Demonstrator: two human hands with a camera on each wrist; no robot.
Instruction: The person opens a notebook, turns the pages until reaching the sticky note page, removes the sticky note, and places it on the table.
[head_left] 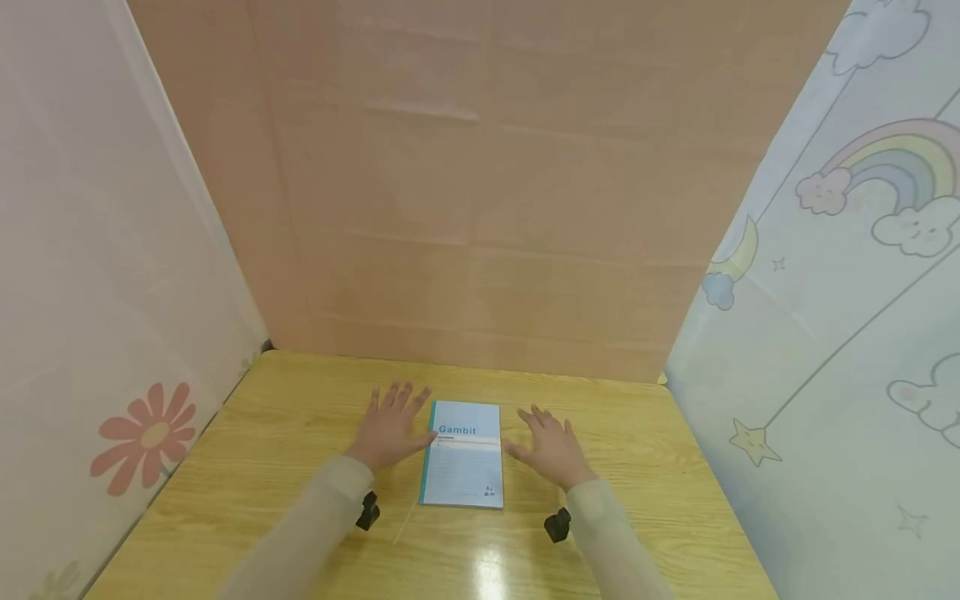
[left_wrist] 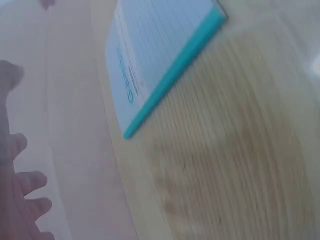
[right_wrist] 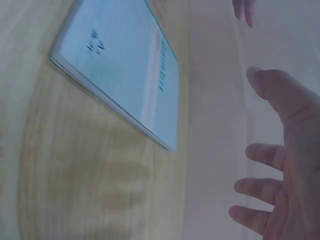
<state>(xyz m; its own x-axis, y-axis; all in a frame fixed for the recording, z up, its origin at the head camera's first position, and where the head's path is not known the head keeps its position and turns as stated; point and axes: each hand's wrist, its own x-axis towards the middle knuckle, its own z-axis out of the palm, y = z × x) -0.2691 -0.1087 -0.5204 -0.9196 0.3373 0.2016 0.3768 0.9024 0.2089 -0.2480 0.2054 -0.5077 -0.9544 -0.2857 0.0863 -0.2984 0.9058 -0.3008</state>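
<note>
A light blue notebook marked "Gambit" lies closed on the wooden table, its teal spine toward the left. Beside that spine is my left hand, fingers spread, the thumb tip overlapping the notebook's edge in the head view. My right hand is off the notebook's right side with fingers extended and nothing held. The left wrist view shows the notebook from its teal spine side, with left fingers apart from it. In the right wrist view, the notebook shows its page edge, and the right thumb points toward it.
Under the notebook is a yellowish wooden table. A thin pale ribbon sticks out at the notebook's lower left. An orange-brown sheet hangs behind; patterned sheets flank the table. Each wrist carries a small black device.
</note>
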